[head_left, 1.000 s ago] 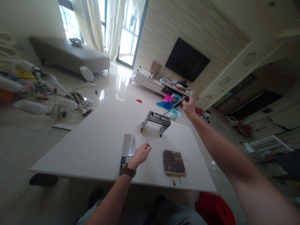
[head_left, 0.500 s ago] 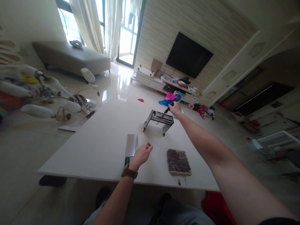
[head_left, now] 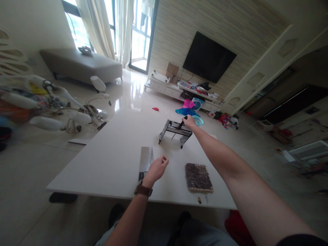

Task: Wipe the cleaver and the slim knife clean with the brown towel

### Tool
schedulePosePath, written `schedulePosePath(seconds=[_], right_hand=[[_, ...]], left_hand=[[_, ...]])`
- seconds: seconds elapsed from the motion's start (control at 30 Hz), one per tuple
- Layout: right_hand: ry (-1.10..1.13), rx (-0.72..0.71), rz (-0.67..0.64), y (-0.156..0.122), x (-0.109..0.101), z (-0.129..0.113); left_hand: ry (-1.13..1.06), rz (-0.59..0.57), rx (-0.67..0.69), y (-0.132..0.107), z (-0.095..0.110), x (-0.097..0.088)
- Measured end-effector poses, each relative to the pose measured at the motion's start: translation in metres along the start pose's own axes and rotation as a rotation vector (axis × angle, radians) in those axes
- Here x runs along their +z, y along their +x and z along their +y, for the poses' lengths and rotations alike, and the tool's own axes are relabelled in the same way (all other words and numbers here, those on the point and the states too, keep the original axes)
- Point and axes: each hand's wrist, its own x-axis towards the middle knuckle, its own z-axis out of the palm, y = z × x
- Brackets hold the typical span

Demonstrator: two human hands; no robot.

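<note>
My right hand (head_left: 189,121) is closed round the black handle (head_left: 183,122) of what looks like a knife, at the top of a slotted knife rack (head_left: 176,126). Its blade is hidden. The rack stands upright on the white table (head_left: 110,160), with dark ends and a pale, see-through front. Nearer to me, my left hand (head_left: 158,167) hovers with loosely bent fingers and nothing in them. Beside and partly under it lies a cleaver (head_left: 146,159) with a wide shiny blade and a dark handle.
A folded brown shaggy cloth (head_left: 199,177) lies at the right of the table, two small items (head_left: 199,200) by its near edge. On the floor beyond are a blue bag (head_left: 184,111), a pink basket (head_left: 188,103) and a light-blue basket (head_left: 197,120). A lamp (head_left: 77,116) stands left.
My right hand has moved down towards the rack, and the handle in it now sits lower, close to the rack's top. My left hand stays almost still. The view has shifted slightly.
</note>
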Motion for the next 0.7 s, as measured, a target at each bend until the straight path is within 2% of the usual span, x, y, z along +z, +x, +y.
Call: schedulePosePath(seconds=[0.3, 0.7], right_hand=[[0.004, -0.004, -0.024, 0.004, 0.0021, 0.0028], [0.038, -0.001, 0.055, -0.0029, -0.001, 0.0003]], left_hand=[[0.009, -0.004, 0.016, -0.0001, -0.0002, -0.0001], [0.025, -0.001, -0.004, 0.0025, -0.0052, 0.0024]])
